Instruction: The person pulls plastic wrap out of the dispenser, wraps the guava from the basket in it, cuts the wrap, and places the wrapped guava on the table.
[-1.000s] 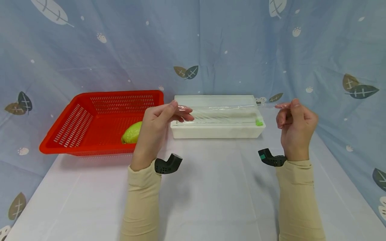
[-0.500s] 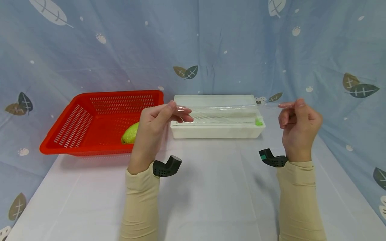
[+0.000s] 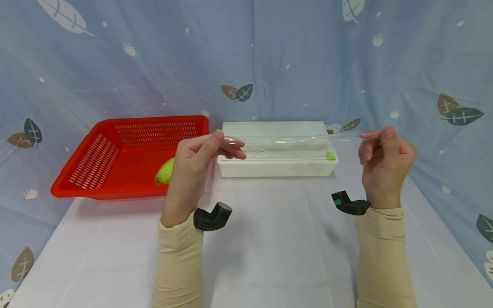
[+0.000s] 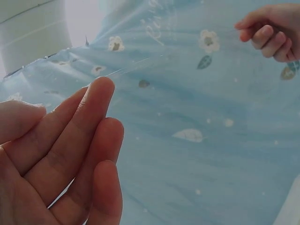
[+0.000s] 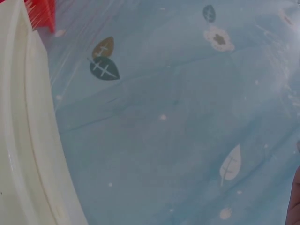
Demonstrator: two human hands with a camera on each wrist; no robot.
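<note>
A clear sheet of cling film (image 3: 292,138) is stretched between my two hands in front of a white dispenser box (image 3: 277,169). My left hand (image 3: 192,169) pinches the film's left end between thumb and forefinger, the other fingers held out. Off to the right of the box, my right hand (image 3: 387,169) pinches the other end, its remaining fingers curled. In the left wrist view a thin film edge runs from the left fingertips (image 4: 101,89) towards the right hand (image 4: 274,35). Only a sliver of the right hand (image 5: 294,197) shows in the right wrist view.
Left of the box stands a red plastic basket (image 3: 127,120) with a yellow-green fruit (image 3: 164,172) inside, partly hidden by my left hand. A green tab (image 3: 330,155) sits at the box's right end. White cloth (image 3: 277,244) covers the table; a blue patterned curtain (image 3: 292,42) hangs behind.
My right hand has moved to the right, and my left hand slightly left and down. The film between them is spread a little wider. Box and basket have stayed put.
</note>
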